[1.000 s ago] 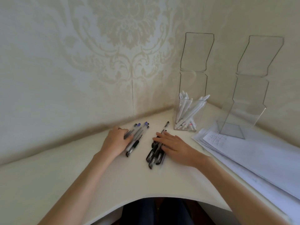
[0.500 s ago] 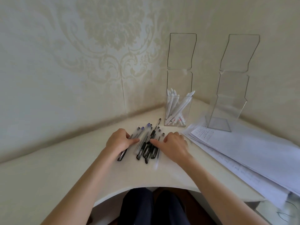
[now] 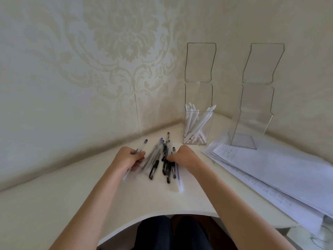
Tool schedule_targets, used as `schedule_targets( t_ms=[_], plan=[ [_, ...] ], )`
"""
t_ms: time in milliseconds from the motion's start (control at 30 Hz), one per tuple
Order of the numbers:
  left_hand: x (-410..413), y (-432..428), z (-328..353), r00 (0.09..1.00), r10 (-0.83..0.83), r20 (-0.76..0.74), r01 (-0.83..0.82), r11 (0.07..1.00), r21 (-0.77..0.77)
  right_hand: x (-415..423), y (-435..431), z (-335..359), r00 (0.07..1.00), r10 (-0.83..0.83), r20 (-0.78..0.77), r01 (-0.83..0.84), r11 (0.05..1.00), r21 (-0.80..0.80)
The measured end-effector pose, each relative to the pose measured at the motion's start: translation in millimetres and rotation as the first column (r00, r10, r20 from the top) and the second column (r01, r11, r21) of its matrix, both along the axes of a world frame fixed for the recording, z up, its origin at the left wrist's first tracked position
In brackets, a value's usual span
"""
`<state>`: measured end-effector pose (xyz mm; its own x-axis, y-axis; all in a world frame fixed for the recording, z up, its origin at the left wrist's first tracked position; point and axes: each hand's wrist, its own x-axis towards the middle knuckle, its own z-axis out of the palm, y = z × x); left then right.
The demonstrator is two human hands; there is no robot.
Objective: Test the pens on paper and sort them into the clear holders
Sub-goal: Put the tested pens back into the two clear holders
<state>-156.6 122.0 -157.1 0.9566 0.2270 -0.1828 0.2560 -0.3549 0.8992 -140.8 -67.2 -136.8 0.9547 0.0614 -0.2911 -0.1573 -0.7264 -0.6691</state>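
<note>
Several clear and black pens (image 3: 163, 159) lie in a loose pile on the cream desk (image 3: 72, 199). My left hand (image 3: 128, 157) is at the pile's left side, its fingers curled round a clear pen (image 3: 142, 145) with a dark cap. My right hand (image 3: 185, 156) is on the pile's right side and pinches the black pens with its fingertips. The left clear holder (image 3: 198, 127) stands behind the pile with several white pens in it. The right clear holder (image 3: 252, 123) has no pens in it and stands on a stack of paper (image 3: 270, 166).
The desk fits into a corner of patterned walls, close behind the holders. Its front edge curves inward above my lap (image 3: 171, 233). The paper stack covers the right side of the desk and hangs over its right edge.
The two separate groups of pens have been pushed together into one pile. My left hand has closed round a clear pen and my right hand's fingers have curled onto the black pens.
</note>
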Motion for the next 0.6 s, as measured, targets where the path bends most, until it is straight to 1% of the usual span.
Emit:
schedule_targets(
  t_ms=[33,67,100,167,200,267,333,400,533,600],
  plan=[
    [1,0,0,1.000,0.028,0.004,-0.028,0.998,-0.056,1,-4,1,1.000,-0.021,-0.012,0.022,0.999,0.036],
    [2,0,0,0.998,0.061,0.010,-0.060,0.994,-0.088,2,-8,0,0.998,-0.051,-0.031,0.054,0.993,0.107],
    [3,0,1,0.995,0.096,0.023,-0.093,0.991,-0.100,2,-14,1,0.995,-0.081,-0.065,0.094,0.973,0.212],
    [5,0,7,0.985,0.143,0.098,-0.131,0.984,-0.118,-3,-27,4,0.984,-0.088,-0.155,0.149,0.883,0.444],
    [4,-3,14,0.979,0.129,0.161,-0.109,0.986,-0.125,-7,-34,7,0.985,-0.071,-0.159,0.145,0.840,0.523],
    [-1,-16,32,0.949,0.030,0.313,-0.008,0.997,-0.073,-15,-53,15,0.995,-0.061,-0.079,0.097,0.778,0.621],
    [-8,-39,57,0.897,-0.086,0.433,0.079,0.996,0.033,-22,-73,29,0.995,-0.089,0.039,0.041,0.747,0.663],
    [-10,-66,80,0.858,-0.178,0.483,0.148,0.984,0.099,-27,-96,49,0.976,-0.149,0.156,0.002,0.729,0.685],
    [7,-130,120,0.765,-0.362,0.533,0.349,0.928,0.130,-28,-141,95,0.897,-0.303,0.321,-0.017,0.704,0.710],
    [22,-164,138,0.729,-0.388,0.564,0.397,0.911,0.113,-21,-162,117,0.814,-0.403,0.419,0.005,0.725,0.689]
  ],
)
